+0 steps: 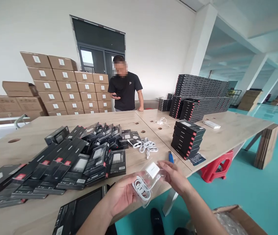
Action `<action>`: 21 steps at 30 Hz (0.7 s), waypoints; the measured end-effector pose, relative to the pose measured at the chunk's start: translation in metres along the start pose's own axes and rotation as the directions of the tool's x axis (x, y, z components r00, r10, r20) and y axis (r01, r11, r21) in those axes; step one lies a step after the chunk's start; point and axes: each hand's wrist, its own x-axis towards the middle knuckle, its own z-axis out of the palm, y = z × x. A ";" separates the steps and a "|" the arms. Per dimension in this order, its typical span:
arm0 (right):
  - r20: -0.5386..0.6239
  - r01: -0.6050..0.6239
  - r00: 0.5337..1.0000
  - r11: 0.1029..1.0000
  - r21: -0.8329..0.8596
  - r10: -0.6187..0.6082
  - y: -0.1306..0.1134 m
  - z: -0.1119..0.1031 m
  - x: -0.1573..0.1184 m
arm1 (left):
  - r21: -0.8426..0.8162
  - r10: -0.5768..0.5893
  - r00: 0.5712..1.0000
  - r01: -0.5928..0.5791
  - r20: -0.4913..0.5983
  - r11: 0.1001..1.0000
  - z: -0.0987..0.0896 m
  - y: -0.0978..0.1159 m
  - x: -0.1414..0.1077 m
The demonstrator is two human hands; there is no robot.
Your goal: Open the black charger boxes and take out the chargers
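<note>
Just past the table's front edge, my left hand grips the left side of a clear plastic tray. My right hand pinches the tray's upper right corner. In the tray sit a white charger plug and a coiled white cable. Near my left forearm lies a black box, partly hidden by the arm. Loose white cables lie on the table beyond my hands. A blue-handled tool rests close to my right hand.
Many black charger boxes are spread on the left of the table. A short stack of black boxes stands at right, with larger stacks behind. A person stands across the table. A red stool and an open carton are at right.
</note>
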 end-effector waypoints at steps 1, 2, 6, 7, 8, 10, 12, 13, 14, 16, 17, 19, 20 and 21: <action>-0.070 0.128 0.988 0.978 -0.167 -0.141 -0.003 -0.002 -0.002 | -0.056 0.038 0.999 -0.039 -0.018 0.998 0.001 -0.009 0.004; -0.095 0.252 0.949 0.905 -0.344 -0.300 -0.005 -0.003 -0.007 | -0.104 0.078 0.996 -0.082 -0.040 0.991 0.003 -0.018 0.006; 0.315 0.539 0.798 0.375 -0.755 -0.514 -0.006 0.012 -0.040 | -0.223 0.194 0.974 -0.216 -0.117 0.951 0.008 -0.045 0.011; 0.411 0.561 0.790 0.265 -0.784 -0.455 -0.003 0.019 -0.049 | -0.222 0.214 0.969 -0.238 -0.126 0.946 0.009 -0.049 0.012; 0.470 0.567 0.789 0.176 -0.804 -0.396 0.001 0.025 -0.057 | -0.212 0.231 0.964 -0.256 -0.133 0.943 0.010 -0.052 0.012; 0.496 0.547 0.803 0.076 -0.834 -0.330 0.012 0.036 -0.066 | -0.166 0.261 0.955 -0.282 -0.138 0.945 0.012 -0.055 0.012; 0.457 0.509 0.830 0.098 -0.855 -0.320 0.022 0.041 -0.068 | -0.117 0.284 0.951 -0.298 -0.124 0.947 0.012 -0.056 0.011; 0.424 0.485 0.848 0.144 -0.863 -0.318 0.026 0.042 -0.067 | -0.099 0.290 0.950 -0.301 -0.112 0.948 0.012 -0.057 0.009; 0.384 0.456 0.869 0.204 -0.866 -0.312 0.029 0.042 -0.065 | -0.083 0.296 0.950 -0.304 -0.095 0.949 0.012 -0.058 0.008; 0.301 0.393 0.909 0.356 -0.848 -0.287 0.033 0.040 -0.060 | -0.059 0.314 0.948 -0.317 -0.053 0.947 0.011 -0.059 0.005; 0.267 0.366 0.925 0.446 -0.817 -0.270 0.034 0.039 -0.058 | -0.049 0.323 0.946 -0.324 -0.034 0.945 0.011 -0.060 0.004; 0.219 0.313 0.950 0.649 -0.693 -0.225 0.036 0.036 -0.054 | -0.047 0.330 0.944 -0.331 -0.013 0.943 0.009 -0.060 0.002; 0.203 0.277 0.960 0.752 -0.598 -0.193 0.037 0.034 -0.052 | -0.062 0.327 0.945 -0.327 -0.014 0.943 0.008 -0.060 0.001; 0.192 0.240 0.968 0.837 -0.492 -0.164 0.039 0.031 -0.050 | -0.085 0.316 0.948 -0.317 -0.022 0.945 0.007 -0.060 0.001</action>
